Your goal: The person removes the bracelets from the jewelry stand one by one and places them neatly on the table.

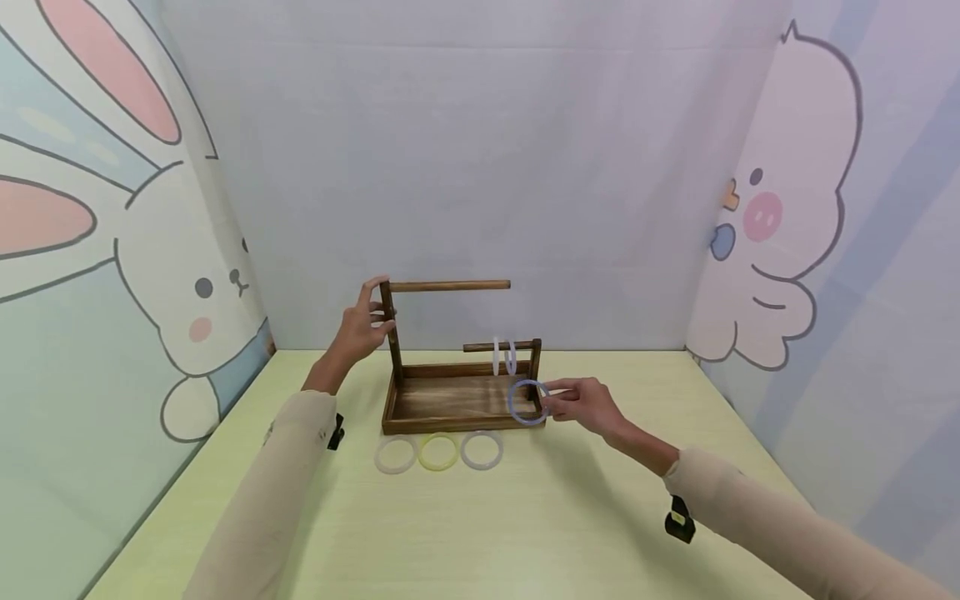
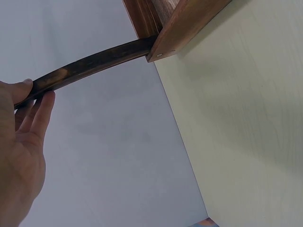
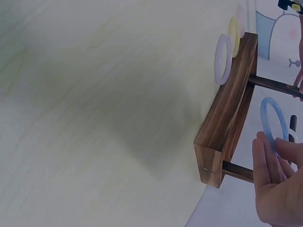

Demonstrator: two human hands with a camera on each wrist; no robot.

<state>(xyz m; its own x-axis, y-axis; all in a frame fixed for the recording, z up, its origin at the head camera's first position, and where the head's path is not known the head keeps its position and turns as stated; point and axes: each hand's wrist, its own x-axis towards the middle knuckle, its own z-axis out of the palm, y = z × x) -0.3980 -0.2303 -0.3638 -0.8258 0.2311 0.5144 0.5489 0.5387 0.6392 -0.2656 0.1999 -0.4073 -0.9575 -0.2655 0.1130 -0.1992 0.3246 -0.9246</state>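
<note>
A dark wooden rack (image 1: 463,425) with a tray base has a tall post at its left and a short post at its right, each with a crossbar. My left hand (image 1: 362,332) grips the tall post (image 2: 94,60) near its top. Between thumb and fingers, my right hand (image 1: 588,406) pinches a blue bangle (image 3: 266,120), held upright in front of the tray's right end. On the lower crossbar (image 1: 477,347) hang a white bangle (image 1: 496,357) and a bluish bangle (image 1: 512,358). The upper crossbar (image 1: 450,286) carries nothing.
In front of the rack lie a whitish bangle (image 1: 395,472), a yellow bangle (image 1: 438,468) and a pale lilac bangle (image 3: 217,64) on the light table (image 1: 480,533). A pale curtain (image 1: 480,167) stands behind, with cartoon-printed panels at both sides.
</note>
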